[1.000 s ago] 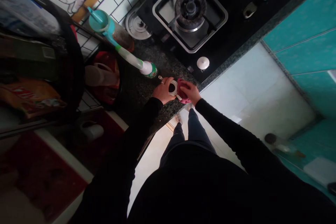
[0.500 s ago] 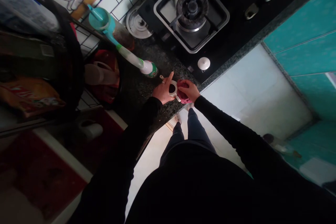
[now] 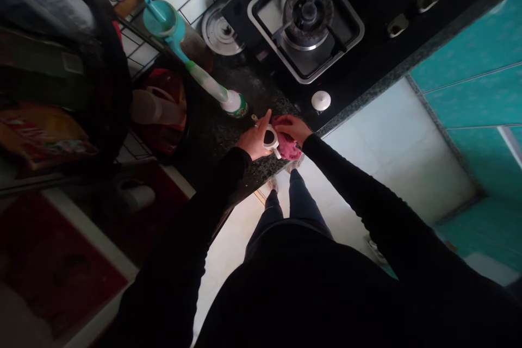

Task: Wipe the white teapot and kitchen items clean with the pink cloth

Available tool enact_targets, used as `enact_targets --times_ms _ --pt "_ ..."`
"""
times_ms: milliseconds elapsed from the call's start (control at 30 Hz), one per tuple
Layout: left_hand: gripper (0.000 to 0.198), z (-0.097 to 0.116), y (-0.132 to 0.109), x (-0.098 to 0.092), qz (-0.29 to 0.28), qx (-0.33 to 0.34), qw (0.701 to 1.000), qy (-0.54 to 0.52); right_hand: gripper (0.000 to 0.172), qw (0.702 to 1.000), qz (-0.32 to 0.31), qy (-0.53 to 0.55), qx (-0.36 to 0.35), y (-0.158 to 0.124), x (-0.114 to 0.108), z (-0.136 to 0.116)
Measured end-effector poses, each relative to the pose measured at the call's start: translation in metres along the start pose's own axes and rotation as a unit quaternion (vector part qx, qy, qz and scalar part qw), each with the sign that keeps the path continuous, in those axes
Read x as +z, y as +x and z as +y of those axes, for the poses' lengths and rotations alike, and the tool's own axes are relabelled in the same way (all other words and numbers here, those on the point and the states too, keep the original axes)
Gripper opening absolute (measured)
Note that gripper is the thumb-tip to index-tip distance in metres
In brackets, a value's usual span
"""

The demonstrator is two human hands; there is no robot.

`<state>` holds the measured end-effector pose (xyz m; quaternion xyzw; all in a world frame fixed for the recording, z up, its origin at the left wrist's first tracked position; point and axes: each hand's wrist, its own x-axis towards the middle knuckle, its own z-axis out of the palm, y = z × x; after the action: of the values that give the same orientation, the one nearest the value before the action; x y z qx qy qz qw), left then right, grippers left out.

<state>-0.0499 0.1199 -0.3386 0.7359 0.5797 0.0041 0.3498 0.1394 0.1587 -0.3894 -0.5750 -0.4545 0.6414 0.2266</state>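
Observation:
My left hand (image 3: 253, 141) is wrapped round a small white cup-like object (image 3: 269, 137) at the front edge of the dark speckled counter (image 3: 220, 136), its index finger sticking up. My right hand (image 3: 294, 128) is closed on a pink cloth (image 3: 289, 147) that presses against the white object's right side. Both arms wear black sleeves. What is inside the white object is too dark to tell.
A white and green bottle (image 3: 234, 104) with a teal funnel (image 3: 161, 17) stands just behind my hands. A gas hob (image 3: 308, 16) with a white knob (image 3: 321, 100) lies to the right. A red container (image 3: 163, 114) and a dark rack sit left. White floor lies below.
The view has shifted slightly. My left index finger rose from the white object, and my right hand moved up over the pink cloth, closer to the counter.

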Motion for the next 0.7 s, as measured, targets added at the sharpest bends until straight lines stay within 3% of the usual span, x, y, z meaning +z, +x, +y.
enact_targets --times_ms 100,200,400,567,700 --pt "0.14 0.001 0.0 0.001 0.006 -0.002 1.0 -0.005 0.02 0.999 -0.028 -0.044 -0.003 0.034 0.012 -0.018" --pt "0.142 0.003 0.0 0.0 0.021 -0.007 1.0 -0.01 0.02 0.997 -0.026 -0.076 0.001 0.047 0.019 -0.028" --pt "0.137 0.008 0.0 0.0 0.018 -0.008 1.0 -0.013 0.025 0.998 0.047 -0.03 0.003 0.0 0.01 -0.014" --pt "0.124 0.014 -0.003 0.008 0.034 -0.061 0.998 -0.008 0.02 0.994 0.111 0.005 0.005 -0.036 0.012 -0.001" --pt "0.111 0.018 -0.005 0.012 0.046 -0.087 0.995 -0.002 0.016 0.998 0.067 0.006 0.021 -0.053 0.013 0.002"
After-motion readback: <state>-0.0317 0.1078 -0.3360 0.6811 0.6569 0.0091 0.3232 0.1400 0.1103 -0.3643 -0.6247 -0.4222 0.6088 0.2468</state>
